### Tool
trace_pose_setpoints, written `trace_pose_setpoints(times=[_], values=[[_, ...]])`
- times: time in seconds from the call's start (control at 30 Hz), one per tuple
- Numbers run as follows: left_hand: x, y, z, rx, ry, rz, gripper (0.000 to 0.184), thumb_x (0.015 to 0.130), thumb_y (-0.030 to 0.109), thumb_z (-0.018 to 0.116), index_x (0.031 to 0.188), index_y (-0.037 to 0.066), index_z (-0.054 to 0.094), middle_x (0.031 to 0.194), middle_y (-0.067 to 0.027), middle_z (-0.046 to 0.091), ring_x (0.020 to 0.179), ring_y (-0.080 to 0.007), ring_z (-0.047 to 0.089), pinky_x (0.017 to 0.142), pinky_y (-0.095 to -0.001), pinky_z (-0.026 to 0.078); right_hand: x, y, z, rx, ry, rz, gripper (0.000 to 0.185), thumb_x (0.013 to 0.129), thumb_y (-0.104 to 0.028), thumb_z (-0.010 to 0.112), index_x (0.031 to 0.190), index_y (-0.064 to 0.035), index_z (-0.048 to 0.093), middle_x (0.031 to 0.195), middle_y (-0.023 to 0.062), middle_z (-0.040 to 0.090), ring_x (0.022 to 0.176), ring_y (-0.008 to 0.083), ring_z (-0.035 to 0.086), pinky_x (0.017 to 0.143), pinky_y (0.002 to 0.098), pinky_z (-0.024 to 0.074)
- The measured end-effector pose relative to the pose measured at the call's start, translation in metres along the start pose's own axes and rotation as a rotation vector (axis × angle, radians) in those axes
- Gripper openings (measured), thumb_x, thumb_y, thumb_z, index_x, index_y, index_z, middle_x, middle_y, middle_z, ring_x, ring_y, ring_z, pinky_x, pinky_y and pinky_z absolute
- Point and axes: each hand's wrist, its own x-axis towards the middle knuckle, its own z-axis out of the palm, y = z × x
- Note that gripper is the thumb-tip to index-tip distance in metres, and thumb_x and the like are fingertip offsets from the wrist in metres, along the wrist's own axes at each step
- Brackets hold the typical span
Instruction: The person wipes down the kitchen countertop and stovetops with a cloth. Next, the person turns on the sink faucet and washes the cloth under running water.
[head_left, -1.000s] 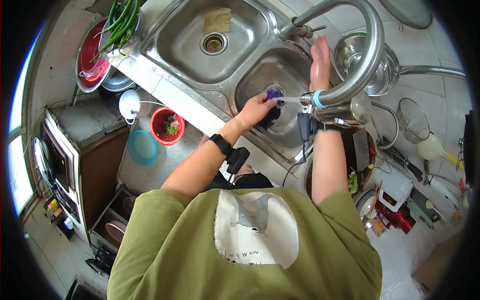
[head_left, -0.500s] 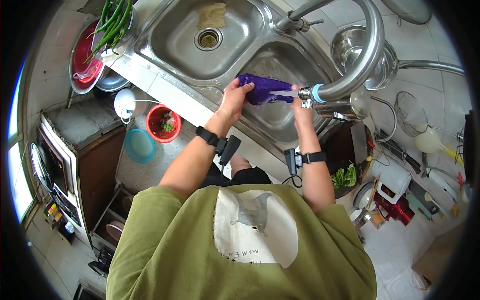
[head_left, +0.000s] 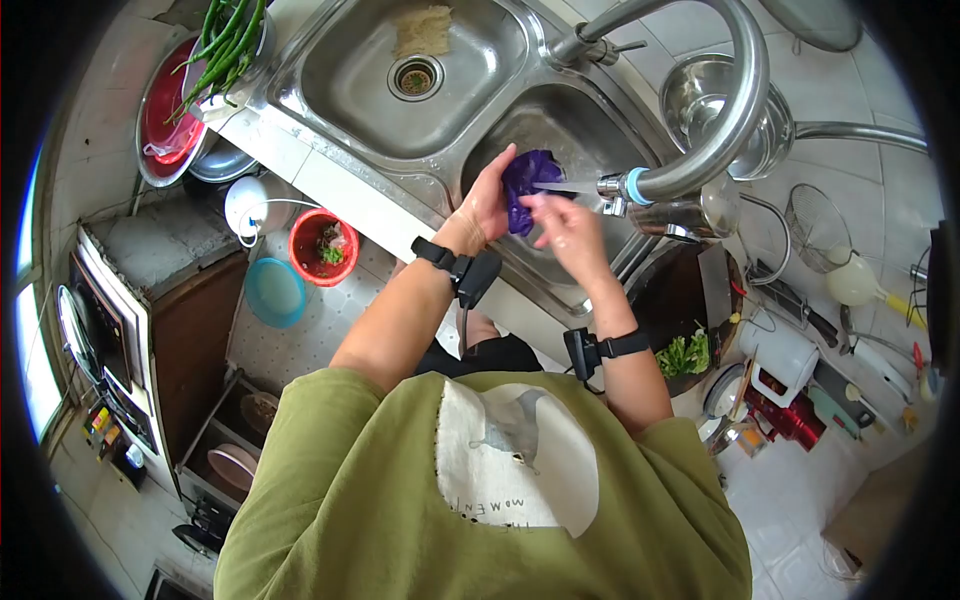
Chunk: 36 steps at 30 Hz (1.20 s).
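Over the right-hand sink basin [head_left: 590, 125], a wet purple cloth [head_left: 528, 178] is bunched up in the stream from the faucet spout [head_left: 618, 187]. My left hand [head_left: 488, 200] holds it against the palm, thumb extended upward and the other fingers mostly hidden by the cloth. From the right, my right hand [head_left: 570, 235] reaches in below the stream, its fingertips pinching the cloth's near edge. That hand is slightly blurred. Each wrist wears a black strap with a small device.
The left-hand basin [head_left: 340, 110] has a tan cloth [head_left: 423, 32] by its drain. Green peppers [head_left: 228, 50] stand at the upper left. A red bucket [head_left: 323, 250] and a blue basin [head_left: 275, 292] are on the floor. The curved faucet pipe [head_left: 750, 85] arches beside a steel pot [head_left: 690, 95].
The purple cloth has gone from stretched between both hands to bunched near my left hand. My right hand has moved left and nearer, coming out from behind the spout.
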Motion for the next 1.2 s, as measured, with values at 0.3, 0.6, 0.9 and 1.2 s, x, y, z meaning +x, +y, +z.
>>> trace_pose_setpoints(times=[0.3,0.6,0.9,1.2], values=[[-0.021,-0.012,0.009,-0.071,0.037,0.038,0.045,0.108,0.044,0.049,0.129,0.007,0.063,0.119,-0.0104,0.072,0.105,-0.0276,0.072,0.096,-0.0446,0.059,0.071,0.046,-0.008,0.688,0.041,0.356,0.033,0.102,-0.033,0.066,0.118,-0.0043,0.068,0.115,0.0024,0.071,0.103,0.0111,0.063,0.090,0.0295,0.0495],[0.055,-0.011,-0.046,-0.102,0.215,0.091,0.024,0.108,0.030,0.052,0.127,0.015,0.055,0.104,-0.0099,0.064,0.091,-0.0239,0.064,0.080,-0.0426,0.057,0.063,0.026,0.045,-0.137,0.315,-0.162,0.039,0.100,-0.039,0.064,0.087,-0.0023,0.066,0.077,0.0164,0.069,0.070,0.0264,0.065,0.064,0.0404,0.0480],[0.024,-0.014,0.026,-0.048,0.306,0.081,0.041,0.104,0.044,0.057,0.100,0.004,0.064,0.078,-0.0136,0.064,0.073,-0.0291,0.063,0.074,-0.0454,0.055,0.045,-0.011,0.037,-0.269,0.381,-0.458,0.036,0.098,-0.034,0.066,0.082,-0.0022,0.071,0.079,0.0215,0.071,0.075,0.0409,0.070,0.069,0.0463,0.0542],[0.049,-0.014,-0.008,-0.017,0.500,0.321,0.028,0.101,0.019,0.041,0.088,0.007,0.062,0.085,-0.0107,0.067,0.079,-0.0268,0.067,0.074,-0.0441,0.056,0.111,0.002,0.019,-0.652,0.423,-0.223,0.043,0.100,-0.035,0.057,0.076,-0.0039,0.072,0.076,0.0233,0.068,0.074,0.0452,0.067,0.067,0.0532,0.0522]])
